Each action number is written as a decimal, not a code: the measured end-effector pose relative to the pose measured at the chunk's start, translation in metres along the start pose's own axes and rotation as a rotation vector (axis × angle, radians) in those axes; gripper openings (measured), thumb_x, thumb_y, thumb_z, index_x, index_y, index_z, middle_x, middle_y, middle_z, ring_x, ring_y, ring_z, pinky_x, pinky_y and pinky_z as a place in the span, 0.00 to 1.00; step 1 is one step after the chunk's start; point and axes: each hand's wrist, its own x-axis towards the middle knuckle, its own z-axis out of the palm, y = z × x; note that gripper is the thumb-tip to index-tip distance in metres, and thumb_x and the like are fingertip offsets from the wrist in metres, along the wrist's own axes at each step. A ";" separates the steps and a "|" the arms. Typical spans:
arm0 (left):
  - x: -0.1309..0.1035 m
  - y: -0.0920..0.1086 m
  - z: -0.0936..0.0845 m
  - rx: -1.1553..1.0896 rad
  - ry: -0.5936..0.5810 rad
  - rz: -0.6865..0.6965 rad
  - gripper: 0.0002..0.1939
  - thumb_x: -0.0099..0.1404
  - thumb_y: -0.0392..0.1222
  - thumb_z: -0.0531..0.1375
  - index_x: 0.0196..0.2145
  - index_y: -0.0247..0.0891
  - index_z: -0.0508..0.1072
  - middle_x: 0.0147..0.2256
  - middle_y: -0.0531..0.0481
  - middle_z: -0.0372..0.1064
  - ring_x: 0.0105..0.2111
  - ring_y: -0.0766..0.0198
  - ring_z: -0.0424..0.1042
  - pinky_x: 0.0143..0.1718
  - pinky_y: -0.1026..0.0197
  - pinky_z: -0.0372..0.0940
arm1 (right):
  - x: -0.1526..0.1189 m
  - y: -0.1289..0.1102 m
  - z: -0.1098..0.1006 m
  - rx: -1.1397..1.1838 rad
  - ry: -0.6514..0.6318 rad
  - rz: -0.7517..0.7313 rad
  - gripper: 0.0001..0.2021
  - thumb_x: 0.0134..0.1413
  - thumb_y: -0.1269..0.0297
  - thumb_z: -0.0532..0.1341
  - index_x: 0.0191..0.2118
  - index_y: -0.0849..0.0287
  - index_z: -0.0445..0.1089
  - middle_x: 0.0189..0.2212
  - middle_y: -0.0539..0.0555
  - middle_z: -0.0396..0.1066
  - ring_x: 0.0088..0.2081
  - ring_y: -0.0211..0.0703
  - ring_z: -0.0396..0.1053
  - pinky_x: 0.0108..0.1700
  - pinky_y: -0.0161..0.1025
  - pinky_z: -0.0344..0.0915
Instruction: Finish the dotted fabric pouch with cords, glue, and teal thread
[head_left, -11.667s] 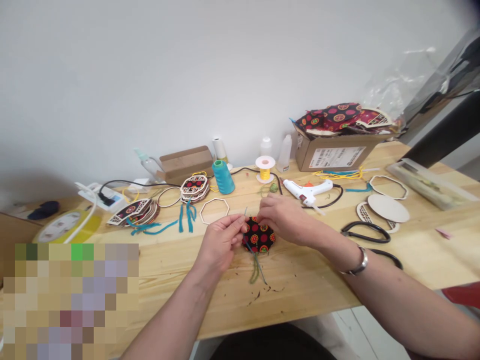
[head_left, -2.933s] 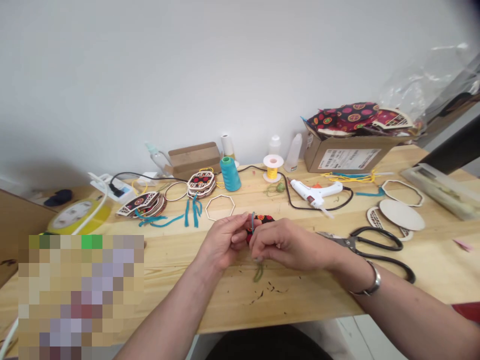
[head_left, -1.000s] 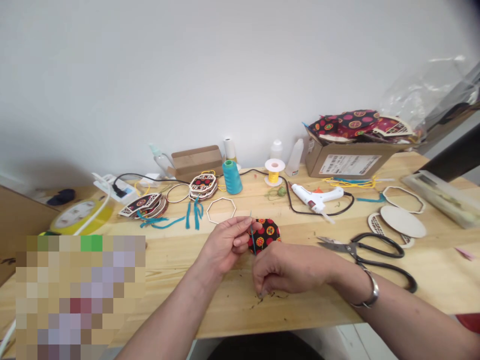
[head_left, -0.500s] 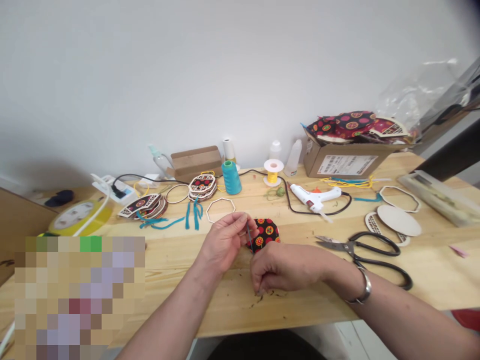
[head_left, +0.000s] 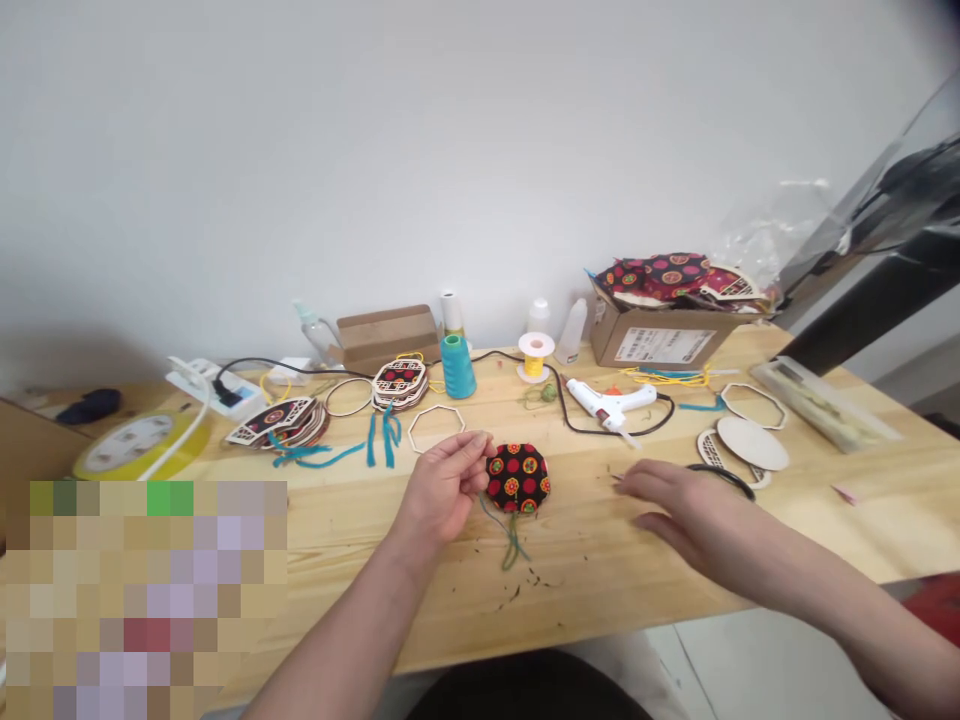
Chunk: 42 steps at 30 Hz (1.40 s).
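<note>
A patterned fabric piece (head_left: 517, 478), black with red and yellow motifs, lies on the table in front of me. My left hand (head_left: 444, 488) is closed in a pinch at its left edge. From under those fingers a thin blue-grey thread (head_left: 491, 515) trails down to the wood. A green cord loop (head_left: 512, 548) hangs off the fabric's lower edge. Farther right, my right hand (head_left: 679, 505) is over the scissors, fingers stretched out and thumb apart. It hides most of them; a black handle loop (head_left: 726, 478) shows behind it.
A white glue gun (head_left: 611, 402) with its black cable lies behind my right hand. Toward the wall stand a teal thread cone (head_left: 458, 372), a yellow thread spool (head_left: 535, 362) and a cardboard box (head_left: 660, 338) of fabric pieces. Wooden frames (head_left: 437, 428) and dark scraps are scattered about.
My right hand has let go of the thread and moved right, over the scissors. The fabric and green loop are now uncovered. My left hand stays pinched; the view has shifted slightly right.
</note>
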 end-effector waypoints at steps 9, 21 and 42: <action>-0.005 -0.001 0.005 0.103 0.055 -0.041 0.12 0.42 0.39 0.70 0.24 0.28 0.76 0.20 0.48 0.68 0.15 0.80 0.50 0.15 0.71 0.44 | -0.039 0.056 0.038 -0.285 0.191 0.137 0.17 0.53 0.71 0.50 0.48 0.61 0.67 0.48 0.61 0.66 0.49 0.50 0.66 0.50 0.46 0.66; -0.002 -0.005 0.001 0.126 0.052 -0.046 0.11 0.45 0.40 0.69 0.25 0.29 0.76 0.21 0.49 0.68 0.15 0.80 0.49 0.15 0.71 0.43 | -0.046 0.078 0.041 -0.264 0.153 0.210 0.19 0.47 0.74 0.52 0.46 0.58 0.66 0.45 0.60 0.67 0.48 0.51 0.67 0.48 0.46 0.66; 0.001 -0.006 -0.002 0.125 0.095 -0.044 0.10 0.46 0.39 0.68 0.25 0.30 0.75 0.20 0.49 0.69 0.15 0.80 0.48 0.16 0.71 0.40 | 0.023 0.000 -0.013 0.921 -0.298 0.088 0.25 0.47 0.43 0.57 0.42 0.61 0.65 0.32 0.54 0.64 0.31 0.39 0.61 0.32 0.34 0.62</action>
